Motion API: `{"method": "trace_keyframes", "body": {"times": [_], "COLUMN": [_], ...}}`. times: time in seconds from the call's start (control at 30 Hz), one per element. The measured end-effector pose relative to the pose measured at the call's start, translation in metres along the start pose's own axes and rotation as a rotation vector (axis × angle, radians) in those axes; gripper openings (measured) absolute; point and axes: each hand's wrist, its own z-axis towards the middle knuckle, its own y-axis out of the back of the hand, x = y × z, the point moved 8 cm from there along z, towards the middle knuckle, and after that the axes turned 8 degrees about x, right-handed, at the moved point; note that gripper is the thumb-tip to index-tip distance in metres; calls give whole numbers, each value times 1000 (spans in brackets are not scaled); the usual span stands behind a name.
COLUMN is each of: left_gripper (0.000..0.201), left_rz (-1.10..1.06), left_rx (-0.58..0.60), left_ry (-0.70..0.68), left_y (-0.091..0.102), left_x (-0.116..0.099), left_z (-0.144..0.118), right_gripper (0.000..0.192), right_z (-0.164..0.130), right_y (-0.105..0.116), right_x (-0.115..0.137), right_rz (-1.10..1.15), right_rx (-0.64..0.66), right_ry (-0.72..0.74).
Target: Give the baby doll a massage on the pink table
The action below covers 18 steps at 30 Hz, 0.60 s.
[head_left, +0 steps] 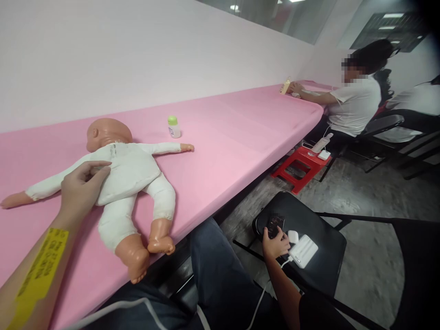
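A baby doll (129, 172) with a white cloth body lies face down on the pink-covered table (220, 169). Its head is turned to the left and its arms are spread wide. My left hand (82, 185) rests on the side of the doll's back, the thumb and forefinger curved with a small gap between them. Down at the right, my right hand (275, 244) grips a dark phone (276, 223) above the black chair seat (330, 261). Beside that hand lie a small white case (293, 236) and a white power bank (304, 251) with a cable plugged in.
A small bottle with a green cap (173, 127) stands behind the doll's outstretched arm. Farther right, a person in a white shirt (359, 103) sits at the table handling a pale yellow object (285, 86). A red stool (299, 167) bears white devices. White cables cross my lap.
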Motion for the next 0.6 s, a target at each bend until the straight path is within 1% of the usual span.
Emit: {"method": "trace_keyframes", "body": {"times": [0.13,0.2,0.37,0.5,0.53,0.6], "left_gripper": [52,53,55,57,59,63], "left_rz": [1,3,-1,1,5,0], "left_rx": [26,25,-30,-46,-47,14], "left_ry": [-48,-48,8,31,39,72], "left_y": [-1,-1,0,1,2,-2], "left_x": [3,3,-2,-8,-9,-7], "left_z": [1,1,1,-1,-1,0], "right_gripper": [58,57,57,54,54,54], "right_z": [0,0,-1,-1,-1,-1], "right_y": [0,0,3,5,5,5], "right_x": [-1,-2,0,3,3,3], "right_rz": [-1,1,6,4,3,4], "right_rx": [-11,-19,-16,-16,-16,-15], "right_ry": [0,0,6,15,16,14]}}
